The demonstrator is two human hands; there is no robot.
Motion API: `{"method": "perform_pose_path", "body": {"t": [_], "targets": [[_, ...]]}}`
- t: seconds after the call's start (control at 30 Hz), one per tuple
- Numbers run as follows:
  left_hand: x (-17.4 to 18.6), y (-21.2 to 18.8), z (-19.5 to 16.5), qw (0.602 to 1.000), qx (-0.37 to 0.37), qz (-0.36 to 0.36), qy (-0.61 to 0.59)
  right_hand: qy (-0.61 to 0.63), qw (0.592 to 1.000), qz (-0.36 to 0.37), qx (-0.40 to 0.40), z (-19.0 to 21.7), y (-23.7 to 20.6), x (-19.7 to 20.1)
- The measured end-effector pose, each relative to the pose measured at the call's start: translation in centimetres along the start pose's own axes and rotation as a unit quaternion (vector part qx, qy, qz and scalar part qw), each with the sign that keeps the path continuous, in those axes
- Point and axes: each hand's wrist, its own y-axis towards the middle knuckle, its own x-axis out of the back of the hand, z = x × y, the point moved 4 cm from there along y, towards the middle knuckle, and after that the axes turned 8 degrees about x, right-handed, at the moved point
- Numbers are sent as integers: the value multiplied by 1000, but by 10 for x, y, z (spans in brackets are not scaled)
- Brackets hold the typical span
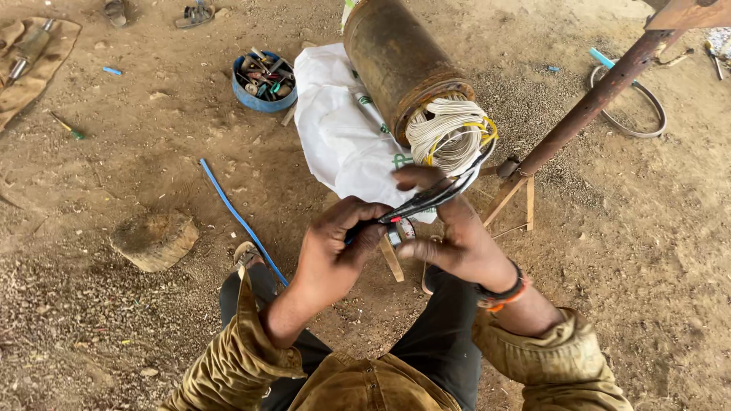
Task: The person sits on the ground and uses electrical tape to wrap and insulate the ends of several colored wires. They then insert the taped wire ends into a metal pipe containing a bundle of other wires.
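1. Head view looks down on a floor of dry brown dirt with small stones and gravel scattered over it; there is no table, and everything lies on the ground.
2. A rusty metal cylinder lies on a white sack; its near end shows a coil of pale wire windings with yellow sleeves.
3. A bundle of dark leads comes out of the windings and runs down to the person's hands, in the middle of the picture.
4. The left hand has its fingers closed around the lower end of the leads, near a small red part.
5. The right hand pinches the same bundle higher up, with the thumb pressed on it, just below the coil.
6. A blue bowl with small tools stands left of the sack.
7. A blue strip lies on the dirt, and a wooden block sits to its left.
8. A rusty pipe slants at the right, above a small wooden stand.
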Motion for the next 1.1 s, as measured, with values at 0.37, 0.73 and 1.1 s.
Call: {"method": "perform_pose_path", "body": {"t": [0.37, 0.73, 1.1], "targets": [[-2, 2, 1, 999, -15, -19, -44, -177, 978, 77, -74, 21, -16, 5], [2, -11, -8, 989, -103, -38, 95, 80, 993, 2, -83, 1, -54, -7], [-8, 3, 25, 999, 18, -49, -8, -70, 997, 11, 1, -14, -28, 0]]}}
